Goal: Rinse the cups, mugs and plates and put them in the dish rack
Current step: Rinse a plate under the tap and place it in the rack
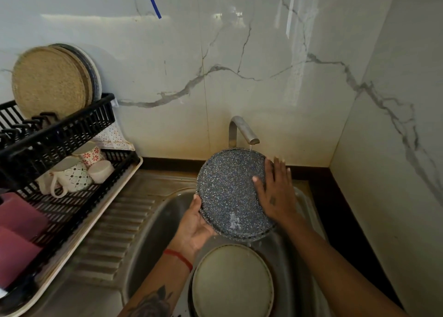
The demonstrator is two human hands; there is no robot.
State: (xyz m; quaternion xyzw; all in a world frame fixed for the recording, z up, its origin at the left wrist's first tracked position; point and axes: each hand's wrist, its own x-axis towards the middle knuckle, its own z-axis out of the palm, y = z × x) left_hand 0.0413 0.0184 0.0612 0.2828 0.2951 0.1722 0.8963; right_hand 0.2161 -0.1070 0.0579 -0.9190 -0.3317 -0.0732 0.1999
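Head view: we hold the speckled plate [227,192] tilted over the sink basin [153,223], its upper rim directly under the faucet spout [247,134], from which a thin stream of water falls onto the plate edge. Water gathers in a bright patch low on the plate face and drips from the lower rim. Our left hand [194,228] supports the plate at its lower left edge: the thumb lies along the rim on the near face, while the other fingers pass behind the plate and are hidden, so we cannot tell how they lie. Our right hand [275,192] rests flat on the right part of the plate face, fingers straight and slightly spread, the thumb extended toward the plate centre; it grips nothing. A red thread band [178,258] circles the left wrist. Directly below the held plate, a pale plate [232,283] lies in the basin. To the left, the ribbed drainboard [115,228] separates the basin from the black two-tier dish rack [79,127], which stands on a cream tray [100,211]. The lower tier holds patterned mugs [76,175] and a plain white cup [102,170] lying on their sides, with pink containers [19,233] nearer us. The upper tier carries upright woven mats [48,82] with dark plates [93,72] behind them, leaning at the marble wall [239,53].
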